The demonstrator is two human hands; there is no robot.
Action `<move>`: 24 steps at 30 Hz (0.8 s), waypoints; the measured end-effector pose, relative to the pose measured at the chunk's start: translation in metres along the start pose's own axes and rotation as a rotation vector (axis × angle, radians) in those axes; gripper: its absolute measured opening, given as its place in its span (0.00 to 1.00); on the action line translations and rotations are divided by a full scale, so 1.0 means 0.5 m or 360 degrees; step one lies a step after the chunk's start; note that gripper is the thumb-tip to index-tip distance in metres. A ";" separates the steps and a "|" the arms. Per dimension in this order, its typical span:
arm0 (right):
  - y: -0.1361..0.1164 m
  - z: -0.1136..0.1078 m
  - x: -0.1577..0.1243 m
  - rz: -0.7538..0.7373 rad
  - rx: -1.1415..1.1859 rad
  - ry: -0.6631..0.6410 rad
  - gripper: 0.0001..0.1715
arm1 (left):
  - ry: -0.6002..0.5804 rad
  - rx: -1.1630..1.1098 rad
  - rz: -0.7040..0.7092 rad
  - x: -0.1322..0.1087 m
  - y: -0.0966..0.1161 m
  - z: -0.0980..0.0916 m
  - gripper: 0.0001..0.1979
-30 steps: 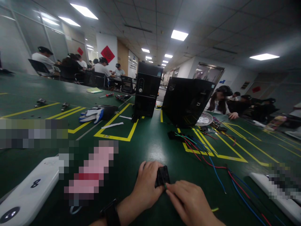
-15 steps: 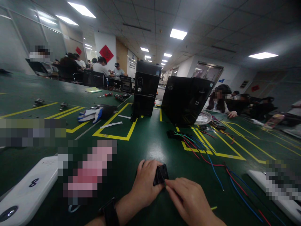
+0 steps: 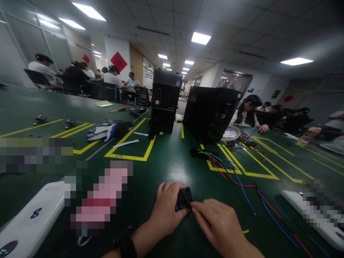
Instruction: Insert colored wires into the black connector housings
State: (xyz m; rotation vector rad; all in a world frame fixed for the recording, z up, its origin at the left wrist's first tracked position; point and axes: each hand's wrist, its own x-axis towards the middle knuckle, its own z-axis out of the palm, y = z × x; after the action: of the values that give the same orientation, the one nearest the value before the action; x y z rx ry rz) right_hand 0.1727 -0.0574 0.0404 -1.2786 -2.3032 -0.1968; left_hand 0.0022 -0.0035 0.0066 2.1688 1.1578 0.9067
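"What's on the green table (image 3: pixel 174 172)?"

"A broad black tower (image 3: pixel 209 114), then a narrower tower (image 3: pixel 165 104), both upright, well beyond the hands."

"And the wiring?"

"Coloured wires (image 3: pixel 249 186) trail from a dark part (image 3: pixel 195 153) on the right, untouched; one blue end lies bare of any fitting."

"The hands?"

"The left hand (image 3: pixel 169 206) is closed around a black block (image 3: pixel 186 197), front and centre. The right hand (image 3: pixel 216 220) pinches thumb to finger at its near right edge, apparently on a slim piece (image 3: pixel 191 205), too small to identify."

"How far along?"

"Midway, I'd judge: piece and block seem to meet, but I can't tell if it's seated. Those wires aren't joined to the block."
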 end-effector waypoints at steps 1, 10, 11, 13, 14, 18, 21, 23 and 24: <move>-0.003 0.004 0.000 -0.0066 -0.0015 0.0010 0.12 | 0.0004 0.0003 0.0002 0.000 -0.001 0.001 0.18; 0.020 -0.020 0.001 0.0022 -0.0050 -0.0307 0.11 | -0.0013 0.0006 0.0009 -0.001 -0.003 0.003 0.19; 0.022 -0.023 0.002 0.0077 -0.0034 -0.0309 0.11 | -0.0015 0.0008 0.0010 -0.001 -0.003 0.002 0.19; 0.023 -0.023 0.002 0.0137 -0.0010 -0.0278 0.10 | -0.0017 0.0011 0.0011 -0.001 -0.003 0.002 0.20; 0.022 -0.020 0.001 0.0127 -0.0005 -0.0238 0.10 | -0.0018 0.0010 0.0009 -0.001 -0.003 0.002 0.20; 0.008 0.004 -0.003 -0.0067 -0.0058 0.0007 0.12 | -0.0016 0.0015 0.0006 -0.002 -0.002 0.002 0.19; 0.003 0.011 -0.002 -0.0198 -0.0110 -0.0027 0.12 | -0.0011 0.0025 0.0016 -0.002 -0.001 0.001 0.18; 0.006 0.003 0.002 -0.0229 -0.0138 -0.0137 0.12 | -0.0008 0.0025 0.0009 -0.002 0.000 0.000 0.19; 0.009 -0.003 0.004 -0.0223 -0.0145 -0.0187 0.13 | -0.0010 0.0020 0.0004 -0.001 -0.001 0.000 0.19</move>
State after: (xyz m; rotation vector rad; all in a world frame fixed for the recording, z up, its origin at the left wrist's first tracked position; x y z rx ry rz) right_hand 0.1757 -0.0539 0.0422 -1.2015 -2.5127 -0.2847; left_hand 0.0015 -0.0040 0.0063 2.1822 1.1608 0.8957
